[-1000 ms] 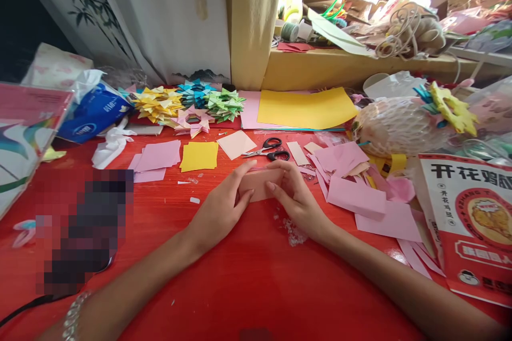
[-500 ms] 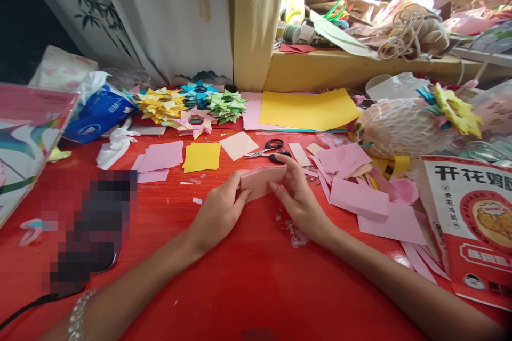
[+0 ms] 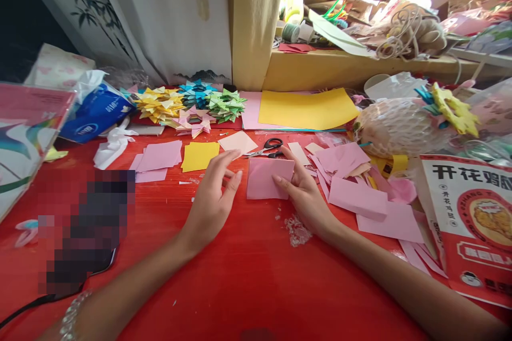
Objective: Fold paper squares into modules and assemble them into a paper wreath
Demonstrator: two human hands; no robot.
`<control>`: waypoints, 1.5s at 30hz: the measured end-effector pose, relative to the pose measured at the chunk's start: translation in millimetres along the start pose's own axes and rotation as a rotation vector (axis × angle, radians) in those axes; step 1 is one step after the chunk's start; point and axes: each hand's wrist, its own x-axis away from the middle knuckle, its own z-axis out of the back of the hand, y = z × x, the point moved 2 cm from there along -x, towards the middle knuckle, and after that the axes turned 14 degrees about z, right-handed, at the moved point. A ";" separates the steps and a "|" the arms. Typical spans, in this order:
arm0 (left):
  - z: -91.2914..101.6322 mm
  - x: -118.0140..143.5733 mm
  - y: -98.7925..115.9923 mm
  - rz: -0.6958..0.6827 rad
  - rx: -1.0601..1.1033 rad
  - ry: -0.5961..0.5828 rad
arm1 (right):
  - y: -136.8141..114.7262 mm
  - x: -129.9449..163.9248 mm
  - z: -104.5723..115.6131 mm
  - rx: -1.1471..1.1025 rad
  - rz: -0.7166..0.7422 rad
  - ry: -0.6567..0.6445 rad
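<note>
A pink paper piece stands tilted on the red table, near the middle. My right hand grips its right edge between thumb and fingers. My left hand hovers just left of the paper with fingers spread, apart from it and holding nothing. Black-handled scissors lie right behind the paper. A yellow square and a stack of pink squares lie to the left of my hands.
Folded paper stars in yellow, blue, green and pink are piled at the back. Loose pink sheets spread to the right, beside a red printed box. A blue tissue pack and a blurred dark object are left.
The folded pink paper has been opened into a wider sheet. My left hand let go of it and drew back to the left; my right hand keeps hold.
</note>
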 end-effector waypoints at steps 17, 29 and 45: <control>0.9 1.0 0.7 0.092 0.049 -0.200 | 1.6 2.3 -5.4 0.089 0.115 -0.153; -3.7 2.9 -0.2 -0.069 -0.067 -0.097 | 8.3 2.2 -3.3 0.169 0.103 -0.130; -4.3 2.0 -1.8 -0.072 -0.045 -0.086 | 7.4 2.4 -2.7 0.200 0.090 -0.141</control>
